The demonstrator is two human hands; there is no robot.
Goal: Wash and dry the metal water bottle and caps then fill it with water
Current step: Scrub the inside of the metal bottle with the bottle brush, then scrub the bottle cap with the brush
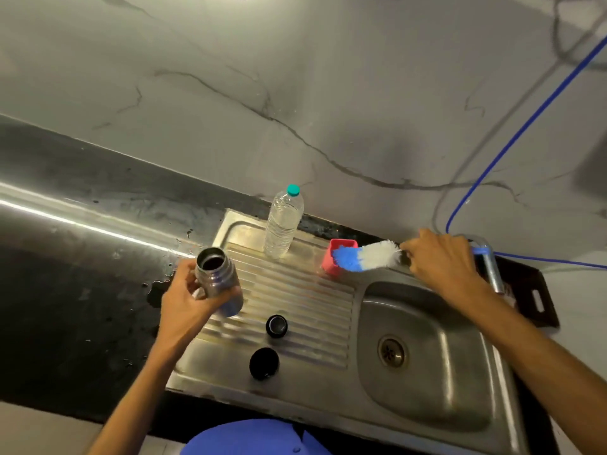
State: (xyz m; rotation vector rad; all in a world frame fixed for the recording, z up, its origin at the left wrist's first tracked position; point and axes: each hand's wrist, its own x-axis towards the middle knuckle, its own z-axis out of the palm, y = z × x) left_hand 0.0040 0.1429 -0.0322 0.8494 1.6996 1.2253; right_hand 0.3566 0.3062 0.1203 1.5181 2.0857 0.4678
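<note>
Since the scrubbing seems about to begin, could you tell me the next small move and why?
Probably bring the blue-and-white bottle brush, gripped by the right hand with its tip at the pink plastic cup, over to the open steel bottle held by the left hand.

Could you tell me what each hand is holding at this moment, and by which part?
The left hand grips the open metal bottle around its body. The right hand holds the bottle brush at its handle end, just behind the bristles.
</note>
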